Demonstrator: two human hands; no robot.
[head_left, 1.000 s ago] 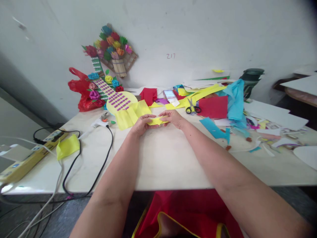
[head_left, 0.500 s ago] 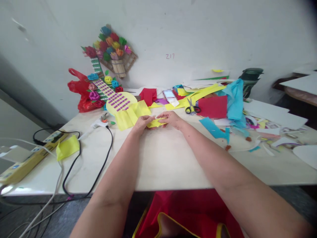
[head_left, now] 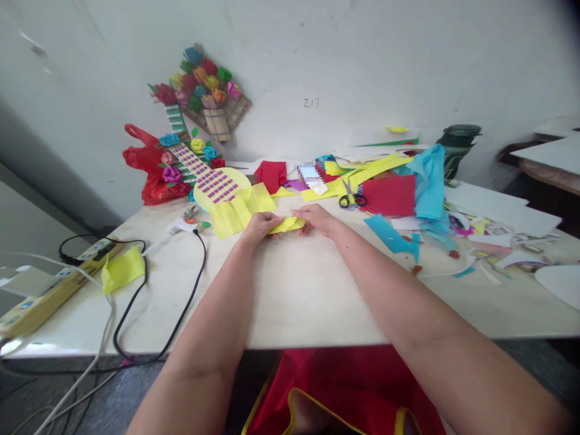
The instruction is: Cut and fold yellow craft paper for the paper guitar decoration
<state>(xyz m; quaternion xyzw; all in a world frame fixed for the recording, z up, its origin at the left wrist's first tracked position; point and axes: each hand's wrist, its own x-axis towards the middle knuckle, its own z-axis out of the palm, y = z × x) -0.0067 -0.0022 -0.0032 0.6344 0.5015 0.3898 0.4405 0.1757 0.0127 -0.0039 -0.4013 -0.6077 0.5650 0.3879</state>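
Between my two hands is a small folded strip of yellow crepe paper (head_left: 289, 225), held just above the white table (head_left: 312, 284). My left hand (head_left: 261, 227) pinches its left end, thumb along the top. At the right end, my right hand (head_left: 316, 219) grips it with bent fingers; some fingertips are hidden behind the paper. Larger yellow sheets (head_left: 235, 211) lie just beyond my left hand, partly over a guitar-shaped card (head_left: 220, 184) with purple squares. Black-handled scissors (head_left: 352, 196) rest open beyond my right hand.
A hot glue gun (head_left: 181, 225) with a black cord lies left, near a yellow power strip (head_left: 54, 290) and a yellow piece (head_left: 123, 269). Red paper (head_left: 389, 194), blue paper (head_left: 429, 181) and scraps (head_left: 493, 248) cover the right. Paper flowers (head_left: 203, 78) lean on the wall; a phone (head_left: 310, 175) lies at the back.
The yellow strip has turned slightly and shows a smoother folded face between my hands. My right fingers have shifted a little on it; the rest stays put.
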